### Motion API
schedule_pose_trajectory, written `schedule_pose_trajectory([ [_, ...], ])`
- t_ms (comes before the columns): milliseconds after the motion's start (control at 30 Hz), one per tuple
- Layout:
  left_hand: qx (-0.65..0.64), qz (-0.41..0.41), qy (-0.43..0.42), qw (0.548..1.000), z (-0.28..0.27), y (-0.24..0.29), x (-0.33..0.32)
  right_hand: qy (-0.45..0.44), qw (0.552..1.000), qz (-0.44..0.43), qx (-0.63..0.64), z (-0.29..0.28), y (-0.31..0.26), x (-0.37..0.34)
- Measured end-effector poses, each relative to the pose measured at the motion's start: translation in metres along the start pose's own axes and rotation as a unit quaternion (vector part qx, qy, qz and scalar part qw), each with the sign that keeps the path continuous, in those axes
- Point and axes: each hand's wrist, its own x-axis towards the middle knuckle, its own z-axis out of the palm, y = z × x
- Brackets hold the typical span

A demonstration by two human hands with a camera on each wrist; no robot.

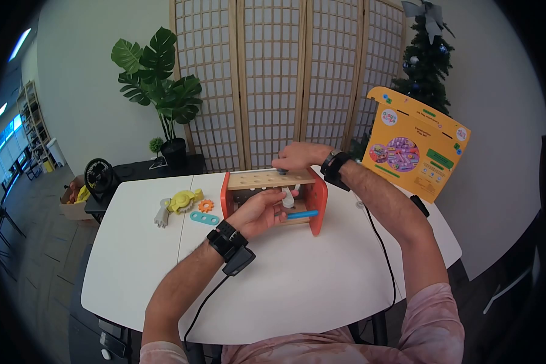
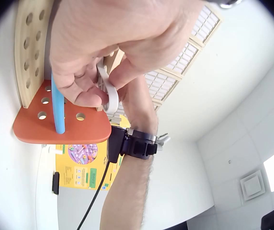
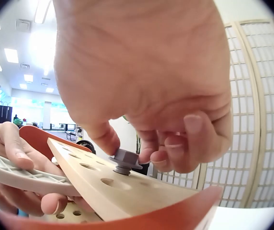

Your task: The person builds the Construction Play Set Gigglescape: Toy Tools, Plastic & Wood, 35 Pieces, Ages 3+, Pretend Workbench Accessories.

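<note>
- Head view, nearest: left hand [image 1: 256, 213] pinches a pale-grey plastic strip [image 1: 288, 198] before the red-sided wooden toy bench [image 1: 258, 179], at three o'clock from its middle.
- Sky-blue plastic rod [image 1: 301, 215]: bench's four o'clock.
- Teal holed plate [image 1: 204, 218]: eight o'clock, on the white worktop [image 1: 236, 303].
- Right hand [image 1: 298, 156] pinches a dark-grey hexagonal bolt [image 3: 126, 157] atop the bench, near twelve o'clock.
- Yellow cardboard box [image 1: 415, 145]: two o'clock, farther.

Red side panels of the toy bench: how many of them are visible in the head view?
2. One red side panel stands at the left end of the toy bench, the other red side panel at its right end.
</note>
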Motion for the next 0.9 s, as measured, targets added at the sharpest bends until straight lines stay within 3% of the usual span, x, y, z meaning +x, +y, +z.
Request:
schedule_pose_trajectory([
  [100,0.000,0.001,-0.006,1.000,0.000,0.000,0.000,-0.051,0.998,0.022,0.009,-0.001,-0.003,-0.003],
  [233,0.000,0.001,-0.006,1.000,0.000,0.000,0.000,-0.046,0.997,0.048,-0.040,-0.002,-0.005,-0.002],
  [300,0.001,0.000,-0.002,1.000,0.000,0.000,0.000,0.012,1.000,-0.010,0.009,0.004,0.002,-0.001],
  [400,-0.002,-0.004,0.001,1.000,0.000,0.000,0.000,-0.056,0.998,0.026,0.027,0.004,0.001,0.001],
  [533,-0.002,-0.002,0.000,1.000,0.000,0.000,0.000,-0.056,0.998,0.024,-0.017,-0.002,-0.003,-0.002],
  [600,-0.009,-0.004,-0.002,1.000,-0.001,-0.001,0.001,-0.007,1.000,0.000,-0.007,0.002,-0.002,-0.004],
  [700,-0.005,-0.001,-0.005,1.000,0.000,0.000,0.000,-0.053,0.999,0.007,0.007,0.000,-0.002,-0.002],
  [900,0.003,0.000,-0.010,1.000,0.000,0.001,-0.001,-0.039,0.999,0.024,-0.015,0.001,-0.003,0.003],
])
